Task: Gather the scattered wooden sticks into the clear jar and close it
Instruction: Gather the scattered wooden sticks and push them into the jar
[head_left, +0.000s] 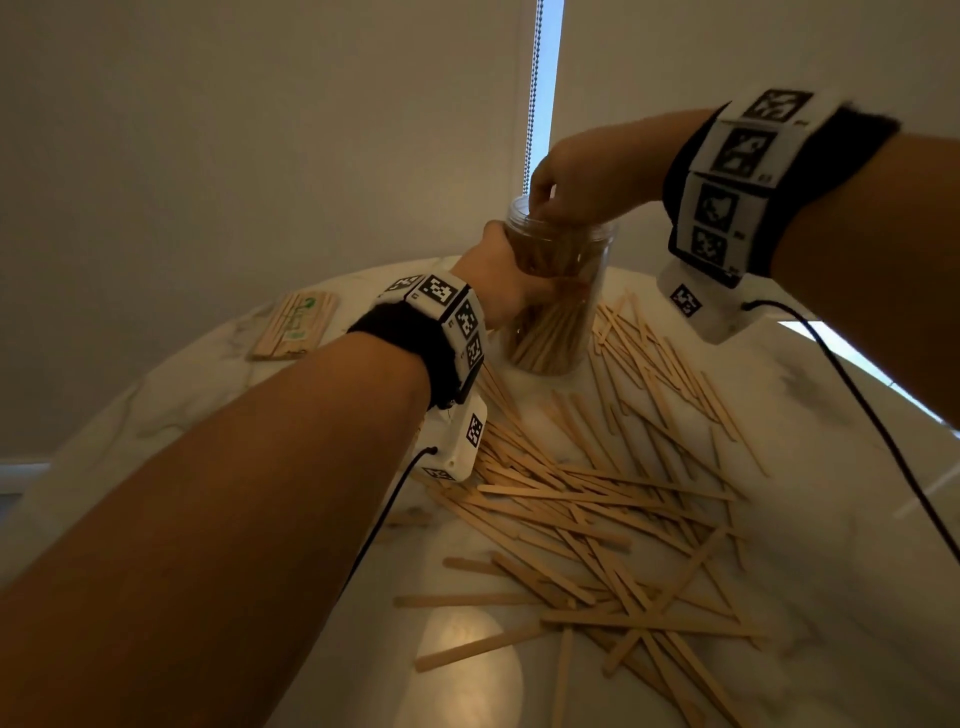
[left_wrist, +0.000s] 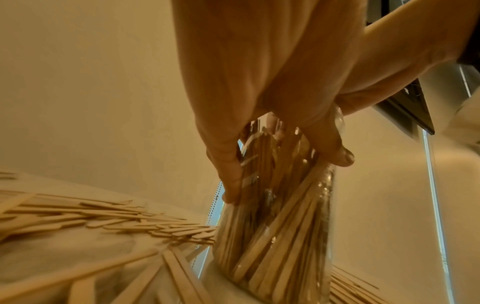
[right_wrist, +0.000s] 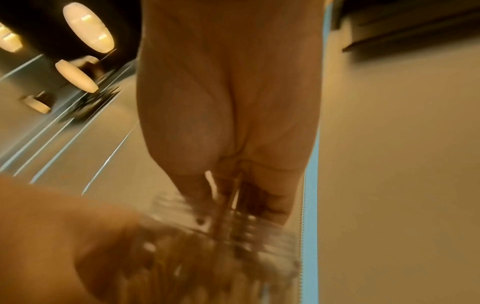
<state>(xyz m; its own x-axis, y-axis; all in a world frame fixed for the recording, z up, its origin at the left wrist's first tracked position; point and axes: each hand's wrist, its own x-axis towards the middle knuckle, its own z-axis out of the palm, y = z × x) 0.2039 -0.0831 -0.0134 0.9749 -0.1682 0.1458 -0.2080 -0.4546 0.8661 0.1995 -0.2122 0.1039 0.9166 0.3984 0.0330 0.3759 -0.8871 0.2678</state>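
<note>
Pale tan sticks (head_left: 597, 499), clear jar (head_left: 587, 291), white grey-veined marble table (head_left: 831, 571)

Pale blinds (head_left: 234, 156) (bead chain (head_left: 535, 88) hanging) behind a white marble table (head_left: 831, 597).

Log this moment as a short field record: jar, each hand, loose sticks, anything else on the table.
jar: clear jar, lid off, upright on the table, partly filled with sticks
left hand: left hand grips the jar's side
right hand: right hand, fingertips in the jar mouth; hold unclear
loose sticks: scattered wooden sticks, many on the table
other: stick packet, far left
lid: not visible
</note>
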